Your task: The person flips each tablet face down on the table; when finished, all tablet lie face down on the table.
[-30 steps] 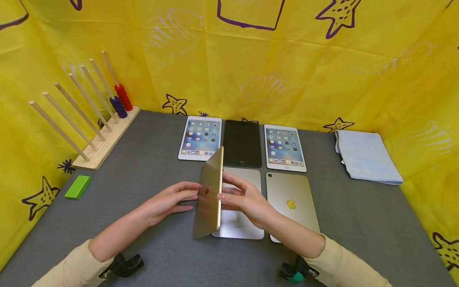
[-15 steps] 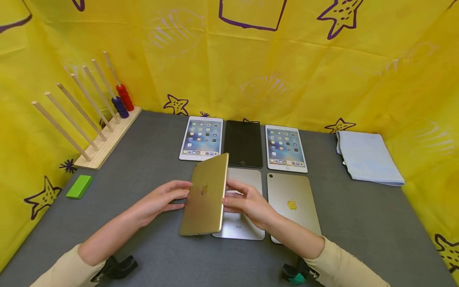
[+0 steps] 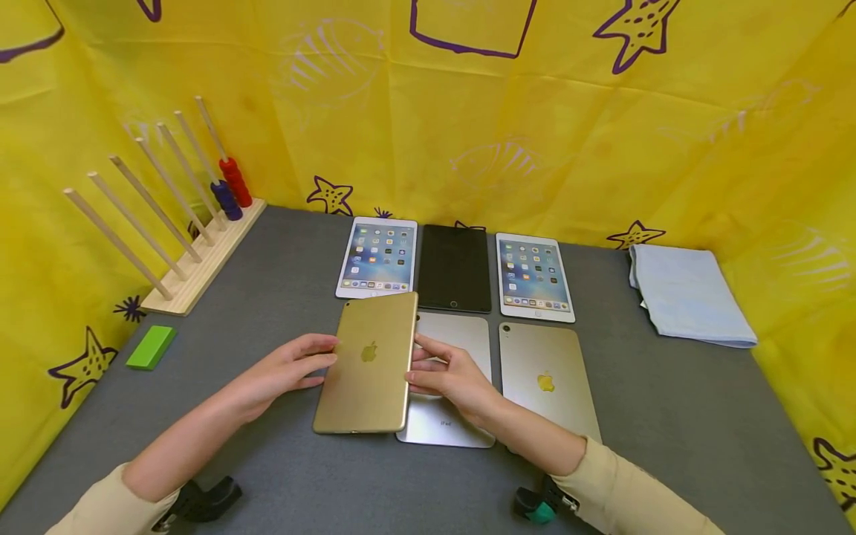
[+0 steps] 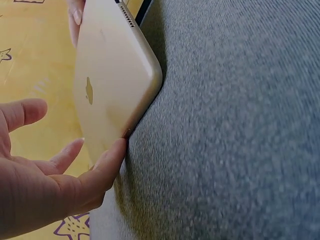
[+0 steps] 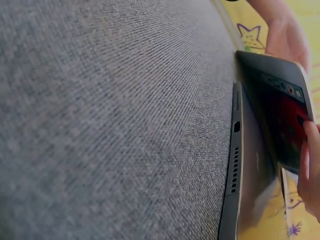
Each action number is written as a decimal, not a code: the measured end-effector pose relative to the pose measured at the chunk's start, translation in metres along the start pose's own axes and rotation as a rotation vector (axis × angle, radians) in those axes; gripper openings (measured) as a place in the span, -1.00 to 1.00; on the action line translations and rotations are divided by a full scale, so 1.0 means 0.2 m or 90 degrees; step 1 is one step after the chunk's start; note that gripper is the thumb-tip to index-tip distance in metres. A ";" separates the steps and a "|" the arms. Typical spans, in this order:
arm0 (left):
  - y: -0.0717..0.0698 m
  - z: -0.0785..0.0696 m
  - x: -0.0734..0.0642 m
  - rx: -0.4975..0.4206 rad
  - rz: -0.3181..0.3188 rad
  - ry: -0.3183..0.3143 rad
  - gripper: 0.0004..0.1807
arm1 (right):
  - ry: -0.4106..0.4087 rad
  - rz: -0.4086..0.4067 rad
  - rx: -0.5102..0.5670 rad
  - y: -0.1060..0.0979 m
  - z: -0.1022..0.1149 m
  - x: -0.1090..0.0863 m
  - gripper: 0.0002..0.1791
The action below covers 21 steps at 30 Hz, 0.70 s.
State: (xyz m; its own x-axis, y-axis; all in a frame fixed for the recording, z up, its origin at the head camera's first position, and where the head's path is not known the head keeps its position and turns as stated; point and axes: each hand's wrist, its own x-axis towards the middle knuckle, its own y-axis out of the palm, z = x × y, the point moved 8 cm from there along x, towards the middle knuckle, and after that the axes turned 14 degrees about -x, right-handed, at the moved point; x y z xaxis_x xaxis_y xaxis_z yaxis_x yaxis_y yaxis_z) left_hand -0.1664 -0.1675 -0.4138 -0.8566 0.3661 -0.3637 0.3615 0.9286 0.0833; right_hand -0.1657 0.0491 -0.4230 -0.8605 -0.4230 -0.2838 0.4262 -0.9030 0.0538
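A gold tablet [image 3: 371, 386] stands tilted, back with the apple logo facing up, its left edge low to the table and its right edge raised. My right hand [image 3: 455, 375] pinches that raised edge between thumb and fingers; the lit screen [image 5: 287, 110] shows on the underside in the right wrist view. At the left edge, my left hand [image 3: 287, 368] touches the tablet with its fingertips, thumb held apart from it in the left wrist view. Partly covered by the gold tablet and my right hand, a silver tablet [image 3: 446, 435] lies back up on the table.
Another back-up tablet [image 3: 545, 353] lies at the right. Behind are a white tablet [image 3: 377, 256], a dark-screened tablet [image 3: 455, 267] and a second white tablet [image 3: 535, 275]. A wooden peg rack [image 3: 200, 260], green block [image 3: 151, 347] and folded blue cloth [image 3: 689, 293] stand farther out.
The gold tablet has turned from nearly upright to a flatter tilt, its back swinging into view and its left edge moving left. My left hand has shifted left and slightly down with it.
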 end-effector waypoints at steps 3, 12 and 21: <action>-0.02 0.00 -0.01 0.007 -0.004 -0.001 -0.34 | -0.010 -0.006 -0.012 0.01 0.00 0.02 -0.20; -0.06 0.00 -0.04 0.009 -0.013 0.001 -0.32 | -0.015 -0.027 -0.011 0.04 -0.04 0.06 -0.34; -0.10 0.01 -0.07 0.009 -0.029 -0.015 -0.34 | -0.014 -0.023 -0.024 0.08 -0.05 0.06 -0.36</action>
State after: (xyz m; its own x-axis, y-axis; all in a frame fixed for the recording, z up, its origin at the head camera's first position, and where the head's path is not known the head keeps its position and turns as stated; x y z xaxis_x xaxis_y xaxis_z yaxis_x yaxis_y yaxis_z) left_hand -0.1617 -0.1910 -0.4118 -0.8635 0.3213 -0.3889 0.3272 0.9435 0.0529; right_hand -0.1656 0.0312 -0.4356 -0.8811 -0.3924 -0.2639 0.4050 -0.9143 0.0070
